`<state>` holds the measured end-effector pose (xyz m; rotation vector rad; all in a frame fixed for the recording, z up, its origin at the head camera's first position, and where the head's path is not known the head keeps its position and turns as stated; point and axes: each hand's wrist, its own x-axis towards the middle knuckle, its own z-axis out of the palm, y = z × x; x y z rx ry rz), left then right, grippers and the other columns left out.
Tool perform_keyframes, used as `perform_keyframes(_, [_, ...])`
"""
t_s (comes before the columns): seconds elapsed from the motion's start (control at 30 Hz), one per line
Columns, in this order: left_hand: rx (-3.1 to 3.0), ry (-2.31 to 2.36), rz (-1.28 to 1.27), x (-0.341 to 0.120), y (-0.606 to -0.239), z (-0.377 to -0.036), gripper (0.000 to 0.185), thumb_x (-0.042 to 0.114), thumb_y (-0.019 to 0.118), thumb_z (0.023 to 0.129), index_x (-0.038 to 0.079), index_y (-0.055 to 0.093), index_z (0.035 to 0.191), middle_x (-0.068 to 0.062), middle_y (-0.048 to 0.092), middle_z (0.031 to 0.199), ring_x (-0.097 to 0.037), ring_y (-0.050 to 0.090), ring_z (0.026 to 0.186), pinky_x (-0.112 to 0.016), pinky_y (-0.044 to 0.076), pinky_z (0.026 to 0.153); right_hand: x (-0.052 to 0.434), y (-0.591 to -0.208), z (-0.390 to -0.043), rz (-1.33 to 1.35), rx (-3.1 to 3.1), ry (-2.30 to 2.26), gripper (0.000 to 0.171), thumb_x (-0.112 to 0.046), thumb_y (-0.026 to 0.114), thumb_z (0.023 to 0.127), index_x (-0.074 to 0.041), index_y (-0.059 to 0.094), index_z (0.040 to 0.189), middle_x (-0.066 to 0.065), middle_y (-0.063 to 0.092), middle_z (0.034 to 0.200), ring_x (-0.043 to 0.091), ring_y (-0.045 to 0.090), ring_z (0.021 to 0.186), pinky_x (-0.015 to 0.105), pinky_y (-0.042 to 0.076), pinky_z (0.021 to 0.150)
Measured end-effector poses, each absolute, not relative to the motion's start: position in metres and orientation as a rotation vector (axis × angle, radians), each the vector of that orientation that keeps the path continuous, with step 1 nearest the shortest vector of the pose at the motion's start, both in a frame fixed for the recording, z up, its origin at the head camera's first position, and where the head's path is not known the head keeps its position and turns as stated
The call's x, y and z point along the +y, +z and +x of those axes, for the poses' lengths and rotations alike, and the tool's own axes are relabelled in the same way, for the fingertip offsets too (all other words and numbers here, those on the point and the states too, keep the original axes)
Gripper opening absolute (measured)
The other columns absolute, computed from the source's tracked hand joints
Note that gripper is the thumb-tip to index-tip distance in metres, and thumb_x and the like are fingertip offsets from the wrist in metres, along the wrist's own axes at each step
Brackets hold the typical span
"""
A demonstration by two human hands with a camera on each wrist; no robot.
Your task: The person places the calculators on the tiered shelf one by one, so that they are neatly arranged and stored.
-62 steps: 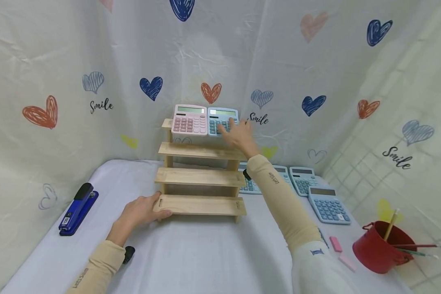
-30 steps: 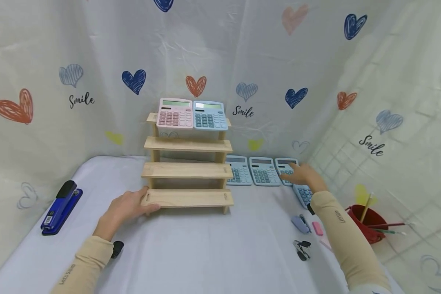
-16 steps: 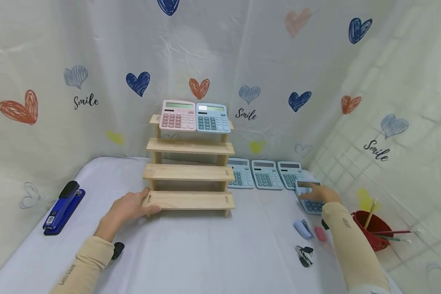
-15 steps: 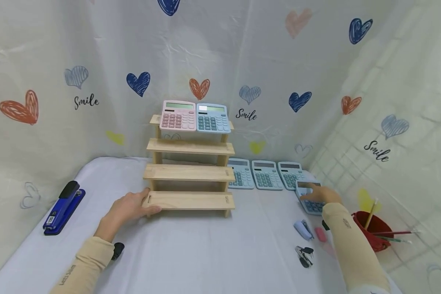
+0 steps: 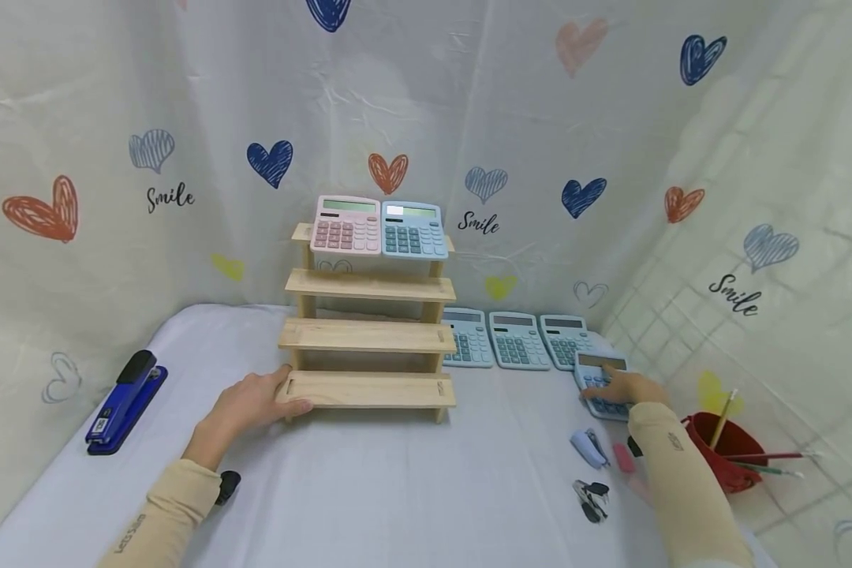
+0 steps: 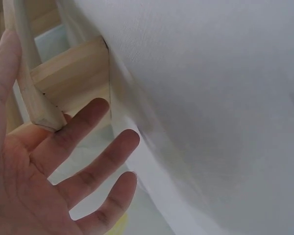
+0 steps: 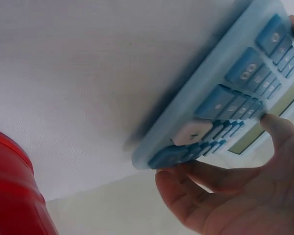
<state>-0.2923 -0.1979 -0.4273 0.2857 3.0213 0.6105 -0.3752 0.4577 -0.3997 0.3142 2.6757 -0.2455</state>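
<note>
A four-tier wooden display rack (image 5: 371,388) stands on the white-covered table. My left hand (image 5: 252,404) grips the left end of its lowest board, thumb on top; in the left wrist view the other fingers spread beyond the board's end. On the top tier lean a pink calculator (image 5: 345,225) and a light blue calculator (image 5: 415,230), side by side. To the right, my right hand (image 5: 628,388) holds another blue calculator (image 5: 588,379) by its sides. The right wrist view shows one finger on the face of this calculator (image 7: 220,105) and others at its edge.
Three blue calculators (image 5: 519,341) line the back, the leftmost partly behind the rack. At right are a small stapler (image 5: 588,448), a staple remover (image 5: 592,502), a pink eraser (image 5: 622,457) and a red bucket (image 5: 741,476) with pencils. A dark blue stapler (image 5: 125,404) lies left.
My right hand has left the blue calculator on the top tier, passed over the back row and taken hold of the nearer calculator at right. My left hand has stayed on the rack.
</note>
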Motion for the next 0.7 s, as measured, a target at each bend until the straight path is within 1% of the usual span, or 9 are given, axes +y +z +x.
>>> perform_keyframes(0.07, [3.023,0.614,0.284,-0.197,-0.428,-0.292,0.095,0.066,0.068,0.084,0.002,0.043,0.148,-0.025,0.068,0.107,-0.028,0.061,0.084,-0.046,0.048,0.066,0.457,-0.399,-0.373,0.306,2.687,-0.239,0.113,-0.08,0.05,0.086,-0.009,0.003,0.16,0.049,0.004,0.151,0.059,0.035,0.118,0.064,0.041,0.092])
perform_keyframes(0.23, [3.027,0.613,0.282,-0.197,-0.427,-0.292,0.092,0.065,0.068,0.084,0.003,0.044,0.148,-0.024,0.068,0.107,-0.029,0.062,0.086,-0.048,0.049,0.068,0.453,-0.397,-0.369,0.284,2.716,-0.213,0.11,-0.082,0.045,0.087,-0.007,0.008,0.16,0.049,0.013,0.15,0.056,0.041,0.115,0.063,0.043,0.092])
perform_keyframes(0.33, [3.019,0.615,0.282,-0.197,-0.425,-0.291,0.092,0.065,0.068,0.084,0.003,0.044,0.147,-0.024,0.068,0.107,-0.03,0.063,0.087,-0.049,0.049,0.069,0.448,-0.392,-0.367,0.241,2.747,-0.214,0.108,-0.08,0.045,0.088,-0.006,0.012,0.159,0.048,0.017,0.15,0.057,0.042,0.118,0.065,0.043,0.094])
perform_keyframes(0.5, [3.004,0.63,0.275,-0.196,-0.424,-0.289,0.096,0.066,0.068,0.084,0.001,0.042,0.149,-0.027,0.067,0.111,-0.031,0.062,0.088,-0.049,0.049,0.07,0.434,-0.383,-0.368,0.095,2.843,-0.201,0.102,-0.074,0.044,0.092,-0.001,0.017,0.158,0.047,0.023,0.15,0.064,0.039,0.128,0.072,0.04,0.097])
perform_keyframes(0.6, [3.003,0.631,0.276,-0.196,-0.424,-0.289,0.097,0.066,0.068,0.084,0.0,0.041,0.149,-0.028,0.066,0.112,-0.031,0.062,0.087,-0.05,0.049,0.07,0.421,-0.38,-0.372,0.025,2.888,-0.189,0.099,-0.072,0.042,0.094,-0.001,0.018,0.158,0.046,0.027,0.15,0.066,0.036,0.132,0.073,0.038,0.1])
perform_keyframes(0.7, [3.011,0.618,0.275,-0.197,-0.423,-0.289,0.096,0.066,0.068,0.084,0.001,0.042,0.149,-0.028,0.066,0.112,-0.032,0.062,0.088,-0.05,0.049,0.07,0.403,-0.375,-0.376,-0.04,2.934,-0.179,0.097,-0.07,0.042,0.094,-0.001,0.02,0.158,0.046,0.032,0.149,0.065,0.038,0.132,0.072,0.038,0.101])
